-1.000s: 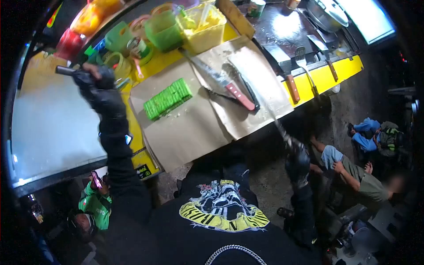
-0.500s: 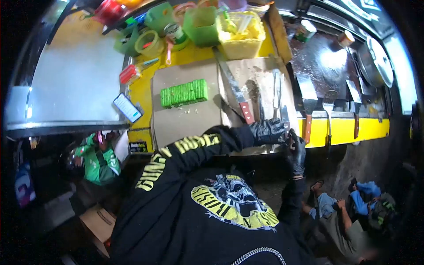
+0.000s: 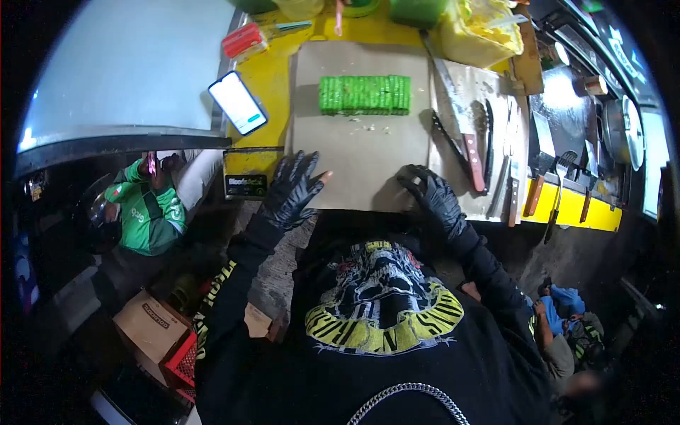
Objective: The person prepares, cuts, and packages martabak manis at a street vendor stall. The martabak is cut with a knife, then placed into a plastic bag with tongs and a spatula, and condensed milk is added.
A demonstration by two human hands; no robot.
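A green block cut into narrow strips (image 3: 365, 95), looking like bread or cake, lies on brown paper (image 3: 354, 156), with crumbs just below it. My left hand (image 3: 292, 190), in a black glove whose thumb tip is bare, rests at the paper's lower left edge, fingers spread and holding nothing. Near the lower right edge, my right hand (image 3: 435, 195), also gloved, touches the paper with loosely bent fingers; no object shows in it. Right of that hand lies a long knife (image 3: 459, 106) with a reddish-brown handle, beside black tongs (image 3: 489, 142).
Left of the paper are a lit phone (image 3: 239, 103) and a red-and-white pack (image 3: 244, 41). A tub of yellow spread (image 3: 482, 35) stands at the back. Spatulas (image 3: 544, 134) and a slotted turner (image 3: 564, 164) lie by the griddle on the right. A person in green (image 3: 152, 209) is at left.
Both hands have left the utensils at the right. My left hand has moved to the paper's left edge, my right hand to its lower right. The view has shifted.
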